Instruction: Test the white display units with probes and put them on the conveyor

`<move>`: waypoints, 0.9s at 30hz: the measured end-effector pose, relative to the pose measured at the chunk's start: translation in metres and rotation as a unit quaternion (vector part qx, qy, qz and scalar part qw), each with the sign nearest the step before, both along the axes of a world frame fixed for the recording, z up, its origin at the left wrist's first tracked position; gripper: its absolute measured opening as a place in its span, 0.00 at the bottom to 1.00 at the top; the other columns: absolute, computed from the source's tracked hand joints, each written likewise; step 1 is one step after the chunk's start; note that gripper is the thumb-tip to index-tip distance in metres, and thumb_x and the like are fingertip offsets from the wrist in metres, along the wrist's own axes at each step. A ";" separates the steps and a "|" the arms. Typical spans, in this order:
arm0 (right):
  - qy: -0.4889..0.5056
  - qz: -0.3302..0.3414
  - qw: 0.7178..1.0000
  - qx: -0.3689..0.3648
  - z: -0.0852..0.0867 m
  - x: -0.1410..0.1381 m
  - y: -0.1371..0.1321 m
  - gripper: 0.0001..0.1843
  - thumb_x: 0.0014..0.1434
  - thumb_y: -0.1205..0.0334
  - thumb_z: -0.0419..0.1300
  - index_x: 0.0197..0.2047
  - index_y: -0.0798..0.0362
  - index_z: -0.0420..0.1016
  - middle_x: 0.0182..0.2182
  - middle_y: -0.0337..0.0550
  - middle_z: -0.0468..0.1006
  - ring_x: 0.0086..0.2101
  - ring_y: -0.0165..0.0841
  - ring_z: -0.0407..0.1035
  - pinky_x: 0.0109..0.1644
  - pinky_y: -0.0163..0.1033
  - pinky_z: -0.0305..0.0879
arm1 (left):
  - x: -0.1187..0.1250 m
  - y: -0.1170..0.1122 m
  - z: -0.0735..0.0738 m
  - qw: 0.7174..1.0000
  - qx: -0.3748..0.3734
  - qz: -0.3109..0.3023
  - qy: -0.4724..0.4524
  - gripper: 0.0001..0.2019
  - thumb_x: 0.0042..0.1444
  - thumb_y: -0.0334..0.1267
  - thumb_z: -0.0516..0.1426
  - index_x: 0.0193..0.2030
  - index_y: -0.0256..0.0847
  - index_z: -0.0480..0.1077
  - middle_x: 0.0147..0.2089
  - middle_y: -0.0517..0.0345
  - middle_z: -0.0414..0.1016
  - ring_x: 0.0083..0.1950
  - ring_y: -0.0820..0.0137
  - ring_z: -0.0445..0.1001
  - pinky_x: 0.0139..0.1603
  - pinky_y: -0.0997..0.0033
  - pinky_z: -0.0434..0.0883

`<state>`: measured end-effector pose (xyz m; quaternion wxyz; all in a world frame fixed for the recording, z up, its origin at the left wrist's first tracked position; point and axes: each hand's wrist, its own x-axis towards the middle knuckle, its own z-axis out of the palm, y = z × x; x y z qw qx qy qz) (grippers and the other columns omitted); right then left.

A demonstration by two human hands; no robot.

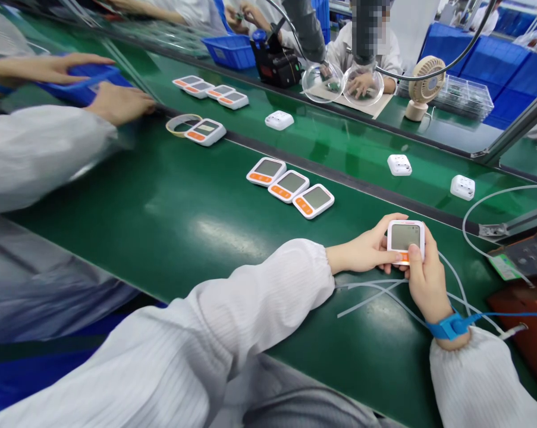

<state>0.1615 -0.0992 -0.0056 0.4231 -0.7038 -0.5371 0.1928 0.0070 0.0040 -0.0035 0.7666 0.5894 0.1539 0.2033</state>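
Between both my hands is a white blood pressure monitor (405,235) with a grey screen and orange buttons, held up over the green table. My left hand (370,248) grips its left side, thumb at the orange buttons. My right hand (425,279), with a blue wrist strap (451,327), wraps its right side, the thumb on the lower screen area. Faint marks show on the screen, too small to read. Thin pale tubing (384,286) lies on the table beneath my hands. To the left, three similar monitors (288,186) rest in an overlapping row.
A co-worker's hands (121,104) are at a blue bin (90,86) on the left. Beyond the dark strip, a green belt (339,142) carries more monitors (210,91) and white units (399,165). A tape roll (181,125) sits beside one monitor. An orange-and-black device (527,255) stands right.
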 end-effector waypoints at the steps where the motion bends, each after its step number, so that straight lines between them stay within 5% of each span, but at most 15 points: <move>1: 0.001 0.001 1.000 0.000 0.000 0.000 0.000 0.33 0.72 0.47 0.50 0.73 0.54 0.57 0.32 0.44 0.78 0.22 0.35 0.70 0.26 0.37 0.67 | 0.000 0.000 0.000 1.000 0.000 0.000 0.001 0.44 0.58 0.43 0.66 0.73 0.50 0.43 0.42 0.56 0.72 0.32 0.71 0.75 0.32 0.70 0.73; 18: 0.005 0.007 1.000 0.009 -0.001 0.000 0.001 0.32 0.72 0.48 0.49 0.73 0.55 0.57 0.37 0.48 0.79 0.23 0.35 0.70 0.26 0.37 0.68 | 0.000 0.000 0.000 1.000 0.006 0.001 0.006 0.42 0.59 0.42 0.65 0.72 0.51 0.44 0.42 0.56 0.72 0.33 0.72 0.74 0.32 0.71 0.72; 27: -0.002 0.004 1.000 0.002 0.000 0.000 0.002 0.33 0.71 0.48 0.49 0.73 0.56 0.57 0.31 0.45 0.78 0.22 0.36 0.70 0.25 0.38 0.67 | 0.000 -0.001 0.000 1.000 0.003 0.002 0.002 0.43 0.58 0.43 0.66 0.72 0.51 0.43 0.42 0.56 0.72 0.32 0.72 0.74 0.32 0.71 0.72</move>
